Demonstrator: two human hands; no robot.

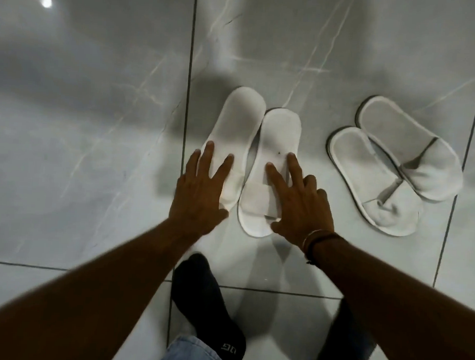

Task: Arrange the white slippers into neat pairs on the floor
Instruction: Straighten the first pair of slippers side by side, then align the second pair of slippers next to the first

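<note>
Two white slippers lie side by side on the grey tiled floor, heels away from me. My left hand (199, 186) rests flat with fingers spread on the toe end of the left slipper (237, 117). My right hand (301, 199), a bracelet at its wrist, lies open on the right slipper (280, 135), covering part of its strap. To the right a second pair sits at a slant: one slipper (367, 169) nearer the middle and another slipper (404, 143) overlapping its edge.
My foot in a black sock (198, 295) stands just below the hands, with a denim hem under it, and my other leg is at lower right. Dark grout lines cross the glossy marble tiles (84, 118). A lamp reflection shines at top left.
</note>
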